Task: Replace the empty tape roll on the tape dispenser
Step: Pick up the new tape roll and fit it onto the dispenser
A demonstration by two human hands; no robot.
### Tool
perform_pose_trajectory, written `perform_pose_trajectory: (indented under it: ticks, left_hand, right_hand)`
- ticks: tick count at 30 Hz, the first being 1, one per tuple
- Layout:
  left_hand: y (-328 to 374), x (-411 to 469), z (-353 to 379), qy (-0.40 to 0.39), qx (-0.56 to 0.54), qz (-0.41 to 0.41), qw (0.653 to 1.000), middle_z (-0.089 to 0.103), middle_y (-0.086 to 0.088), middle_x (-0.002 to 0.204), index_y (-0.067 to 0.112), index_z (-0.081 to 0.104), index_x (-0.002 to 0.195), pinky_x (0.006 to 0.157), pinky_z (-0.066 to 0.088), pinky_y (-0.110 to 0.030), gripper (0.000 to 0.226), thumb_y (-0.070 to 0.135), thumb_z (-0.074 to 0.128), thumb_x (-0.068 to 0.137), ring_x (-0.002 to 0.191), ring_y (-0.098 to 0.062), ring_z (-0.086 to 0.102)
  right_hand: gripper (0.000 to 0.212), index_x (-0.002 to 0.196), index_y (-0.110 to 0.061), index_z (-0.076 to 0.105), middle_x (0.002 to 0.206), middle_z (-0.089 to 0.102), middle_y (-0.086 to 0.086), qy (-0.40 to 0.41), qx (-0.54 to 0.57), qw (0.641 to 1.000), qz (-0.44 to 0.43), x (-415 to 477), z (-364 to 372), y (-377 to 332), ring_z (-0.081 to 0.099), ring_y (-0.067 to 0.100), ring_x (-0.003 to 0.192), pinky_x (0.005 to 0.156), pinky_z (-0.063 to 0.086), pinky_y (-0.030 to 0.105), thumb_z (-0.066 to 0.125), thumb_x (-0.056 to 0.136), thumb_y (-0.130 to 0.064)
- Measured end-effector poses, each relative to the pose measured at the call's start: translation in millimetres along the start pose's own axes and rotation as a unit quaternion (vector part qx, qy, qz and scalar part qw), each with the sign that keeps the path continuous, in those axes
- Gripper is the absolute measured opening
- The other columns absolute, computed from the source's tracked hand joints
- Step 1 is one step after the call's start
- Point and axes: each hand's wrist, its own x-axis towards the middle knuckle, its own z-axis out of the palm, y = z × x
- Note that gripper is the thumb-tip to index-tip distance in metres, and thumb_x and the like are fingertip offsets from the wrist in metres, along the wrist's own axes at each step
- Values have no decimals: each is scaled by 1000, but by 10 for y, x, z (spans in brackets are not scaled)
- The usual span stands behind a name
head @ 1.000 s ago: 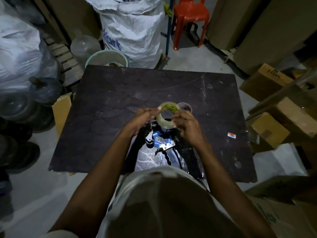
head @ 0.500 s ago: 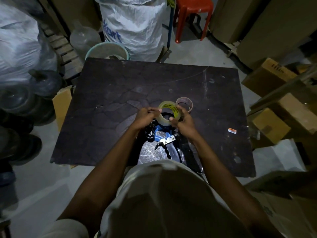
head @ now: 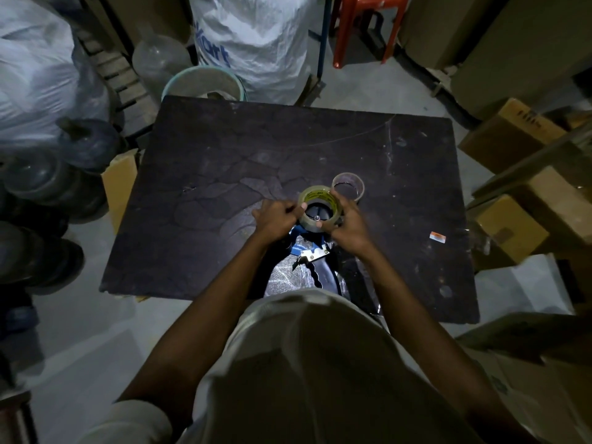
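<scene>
A: We have the full roll of clear packing tape with its yellow-printed inner core [head: 317,206] sitting around the black round hub [head: 317,214] of the blue-and-metal handheld tape dispenser [head: 309,251], near the middle of the dark, scuffed square table [head: 205,187].

B: And both of us on it. Our left hand [head: 278,219] is curled closed on the roll's left rim, and our right hand [head: 349,225] wraps its right side, fingers [head: 340,200] over the far edge.

A: We'd say two hands because the core fits the hub snugly; pressing from both sides keeps the roll square as it seats. Whether it is fully home we cannot tell from here.

B: The dispenser lies on a crinkled silvery plastic sheet [head: 285,277], its serrated metal blade [head: 315,253] pointing toward us, away from our fingertips. That looks sensible.

A: The bare translucent empty tape core [head: 348,190] stands just beyond the new roll, close to our right fingers. We judge it was parked there simply to be out of the way yet within reach.

B: Farther out, a small orange-and-white sticker [head: 438,237] lies alone to the right. Cardboard boxes [head: 512,232] crowd that side of the floor, and a white woven sack [head: 256,43] and a red plastic chair [head: 365,24] stand behind the table.

A: Next, we reckon, the tape's free end wants threading toward the blade.
</scene>
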Motion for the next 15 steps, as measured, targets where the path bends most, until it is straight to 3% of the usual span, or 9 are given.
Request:
perform_pose_trajectory:
  ticks: [3, 6, 10, 12, 15]
  left_hand:
    - [-68, 41, 26, 9, 25, 17, 999, 53, 8, 52, 25, 62, 62, 93, 46, -68, 60, 78, 46, 83, 70, -28, 60]
    - [-12, -16, -4, 18, 41, 28, 999, 55, 9, 56, 29, 66, 64, 97, 45, -66, 57, 78, 47, 85, 98, -44, 65]
    - [110, -55, -19, 75, 133, 28, 988, 74, -1, 86, 25, 79, 82, 108, 23, -59, 44, 62, 57, 91, 128, -32, 50]
    - [138, -49, -14, 82, 154, 17, 984, 77, -2, 91, 25, 81, 86, 106, 23, -55, 41, 59, 59, 91, 126, -32, 52]
    - [177, -62, 12, 101, 142, 2, 985, 75, -1, 80, 20, 80, 83, 99, 28, -45, 37, 53, 64, 89, 107, -28, 61]
  right_hand:
    - [102, 155, -26, 38, 138, 43, 0, -5, -11, 1000, -12, -2, 9, 77, 52, 27, 133, 109, 50, 45, 92, 69, -33]
    - [103, 155, -22, 39, 145, 45, 8, -2, -22, 1000, -15, -11, 17, 87, 50, 27, 135, 112, 46, 40, 93, 69, -30]
    - [100, 150, -30, 44, 145, 49, 4, 23, -22, 999, -11, 4, 58, 129, 55, 26, 131, 106, 52, 48, 87, 62, -48]
    - [89, 143, -29, 51, 142, 53, 4, 28, -35, 999, -15, -19, 65, 119, 57, 25, 128, 105, 52, 44, 86, 64, -47]
    - [46, 115, -24, 68, 134, 53, 5, 9, -71, 997, -10, -85, 51, 82, 56, 30, 124, 105, 49, 42, 88, 75, -33]
